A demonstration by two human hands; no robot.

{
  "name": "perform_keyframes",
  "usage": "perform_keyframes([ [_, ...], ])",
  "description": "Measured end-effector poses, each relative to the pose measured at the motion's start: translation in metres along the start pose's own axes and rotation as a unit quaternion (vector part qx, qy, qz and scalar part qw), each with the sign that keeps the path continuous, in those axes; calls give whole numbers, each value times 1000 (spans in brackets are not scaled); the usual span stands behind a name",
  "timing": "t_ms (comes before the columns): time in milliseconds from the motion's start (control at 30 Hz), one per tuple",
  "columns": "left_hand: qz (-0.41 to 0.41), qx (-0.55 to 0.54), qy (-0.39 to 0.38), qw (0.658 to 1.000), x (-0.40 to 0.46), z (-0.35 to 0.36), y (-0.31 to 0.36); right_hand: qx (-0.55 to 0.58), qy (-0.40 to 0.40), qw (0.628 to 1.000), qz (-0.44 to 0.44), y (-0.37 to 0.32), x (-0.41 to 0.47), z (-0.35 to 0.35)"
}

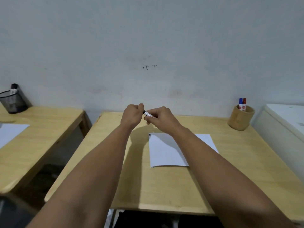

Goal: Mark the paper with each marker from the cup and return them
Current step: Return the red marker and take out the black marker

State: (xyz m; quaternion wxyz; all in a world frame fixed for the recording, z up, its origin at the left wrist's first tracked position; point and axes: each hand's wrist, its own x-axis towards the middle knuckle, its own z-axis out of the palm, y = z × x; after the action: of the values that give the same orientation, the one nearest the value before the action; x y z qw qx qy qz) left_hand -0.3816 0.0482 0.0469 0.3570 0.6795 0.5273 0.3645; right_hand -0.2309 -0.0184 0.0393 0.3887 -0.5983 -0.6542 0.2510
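Note:
Both my hands are raised over the far side of the wooden table (164, 191). My right hand (160, 116) grips the white barrel of a black marker (147, 114). My left hand (132, 115) is closed around the marker's black end; whether the cap is on or off is hidden by the fingers. Below them lies the white paper (164, 152), with a small dark mark at its far left corner. A tan round cup (240, 119) at the far right of the table holds a blue marker (241, 104) and a red marker (244, 104), both upright.
A second wooden table (37, 137) stands to the left across a gap, with a black mesh cup (12, 102) holding a marker and a white sheet (9, 133). A white box-like surface (286, 125) sits at the right. A wall rises right behind the tables.

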Motion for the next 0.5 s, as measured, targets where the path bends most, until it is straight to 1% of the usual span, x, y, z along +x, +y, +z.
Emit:
perform_keyframes([
  [100, -19, 2, -1, 1000, 11, 17, -8, -93, 7, 994, -50, 12, 7, -2],
  [133, -31, -5, 13, 999, 17, 18, -13, -134, 4, 989, -60, 18, 8, -5],
  [200, -60, -9, 69, 996, 32, 7, -25, -199, -2, 979, -51, 38, 8, -14],
  [233, -56, 23, 102, 993, 39, -2, -34, -199, 6, 980, -28, 50, 7, -20],
  [267, -38, 80, 121, 989, 44, -11, -43, -168, 22, 986, 3, 60, 5, -25],
  [300, -14, 146, 124, 981, 47, -16, -51, -118, 49, 991, 36, 68, 5, -30],
  [367, 42, 280, 86, 955, 47, -11, -63, -18, 105, 991, 85, 74, 11, -34],
  [433, 93, 401, 25, 911, 42, 4, -74, 106, 126, 980, 115, 67, 19, -35],
  [500, 144, 477, -12, 867, 35, 15, -83, 239, 124, 954, 130, 61, 23, -35],
])
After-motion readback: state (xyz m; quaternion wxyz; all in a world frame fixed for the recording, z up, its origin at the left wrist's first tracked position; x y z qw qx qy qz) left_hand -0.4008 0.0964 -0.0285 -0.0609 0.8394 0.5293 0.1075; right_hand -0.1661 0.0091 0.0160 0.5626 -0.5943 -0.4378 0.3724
